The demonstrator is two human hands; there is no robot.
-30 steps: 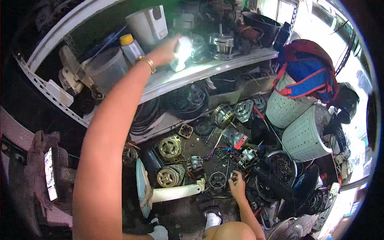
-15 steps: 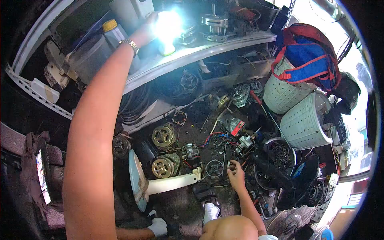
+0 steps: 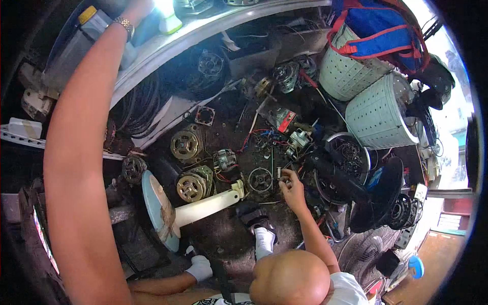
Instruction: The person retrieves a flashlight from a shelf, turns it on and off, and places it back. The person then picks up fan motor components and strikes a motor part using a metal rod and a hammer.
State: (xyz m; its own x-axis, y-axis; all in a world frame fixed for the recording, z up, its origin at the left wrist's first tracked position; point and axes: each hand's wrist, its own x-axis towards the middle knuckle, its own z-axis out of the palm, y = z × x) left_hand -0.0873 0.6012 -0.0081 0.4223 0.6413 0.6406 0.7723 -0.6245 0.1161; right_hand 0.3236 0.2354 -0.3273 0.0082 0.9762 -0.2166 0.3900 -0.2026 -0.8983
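Steady the lamp [image 3: 170,24] beside the left hand [image 3: 138,10], its grip unclear in glare; the right hand [image 3: 293,191] pinches a pale piece [image 3: 278,173].

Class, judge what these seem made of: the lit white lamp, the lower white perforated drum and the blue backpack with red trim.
Lit white lamp: perhaps glossy plastic; the base looks smooth and rounded, but glare hides the rest.
Perforated drum: likely dull plastic, from its pale, evenly holed wall; painted metal is possible.
Blue backpack: probably matt fabric; soft folds, red edging.
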